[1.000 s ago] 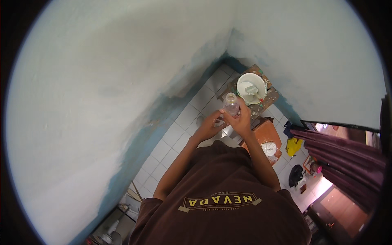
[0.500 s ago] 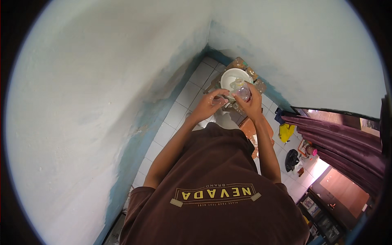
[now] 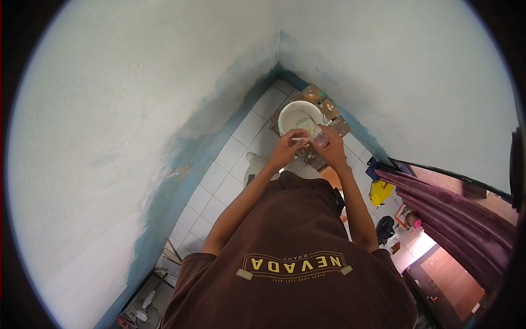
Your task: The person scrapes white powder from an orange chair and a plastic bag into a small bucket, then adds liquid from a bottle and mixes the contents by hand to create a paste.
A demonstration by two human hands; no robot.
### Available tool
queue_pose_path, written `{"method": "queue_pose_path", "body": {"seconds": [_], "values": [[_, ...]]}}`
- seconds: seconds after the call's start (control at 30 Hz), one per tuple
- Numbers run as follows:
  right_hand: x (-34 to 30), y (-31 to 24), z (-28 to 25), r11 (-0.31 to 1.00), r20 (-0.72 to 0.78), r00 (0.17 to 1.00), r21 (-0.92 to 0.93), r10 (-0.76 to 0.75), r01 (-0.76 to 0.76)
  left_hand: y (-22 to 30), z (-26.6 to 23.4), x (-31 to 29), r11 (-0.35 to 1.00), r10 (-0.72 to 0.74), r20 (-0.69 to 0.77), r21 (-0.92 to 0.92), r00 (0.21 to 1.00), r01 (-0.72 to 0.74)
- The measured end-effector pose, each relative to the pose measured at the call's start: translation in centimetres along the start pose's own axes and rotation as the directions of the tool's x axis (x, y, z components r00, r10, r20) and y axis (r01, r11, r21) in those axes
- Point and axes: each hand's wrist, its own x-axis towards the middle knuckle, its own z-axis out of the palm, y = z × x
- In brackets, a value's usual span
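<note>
The left hand [image 3: 286,150] curls narrowly, whether around anything I cannot tell, at seven o'clock from the white bucket [image 3: 285,114], with a clear bottle [image 3: 320,139] at its four-o'clock rim gripped by the right hand [image 3: 332,150], seemingly a tilting step calling next for steadiness.

A dark brown, short-sleeved T-shirt [image 3: 285,219] is worn.
Its front is printed with a framed, yellow-lettered emblem [image 3: 296,266], flanked left and right by beige, tape-like strips [image 3: 244,274].
</note>
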Motion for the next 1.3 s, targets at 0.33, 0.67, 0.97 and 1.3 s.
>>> {"method": "queue_pose_path", "body": {"seconds": [0.33, 0.67, 0.97, 1.3], "values": [[0.4, 1.5, 0.0, 0.996, 0.076, 0.997, -0.091, 0.023, -0.016, -3.1, 0.6, 2.0, 0.997, -0.003, -0.14, -0.076, 0.99, -0.008], [0.3, 2.6, -0.3, 0.986, 0.1, 0.994, -0.163, 0.049, -0.033, -3.6, 1.3, 2.8, 0.989, -0.122, -0.181, -0.103, 0.976, 0.105], [0.6, 2.9, -0.7, 0.983, 0.159, 0.985, -0.179, 0.068, -0.039, -3.7, 2.1, 2.7, 0.983, -0.156, -0.233, -0.129, 0.96, 0.128], [1.2, 3.5, -0.6, 0.979, 0.202, 0.977, -0.201, 0.07, -0.028, -4.2, 1.8, 2.8, 0.983, -0.152, -0.239, -0.133, 0.959, 0.123]]}}
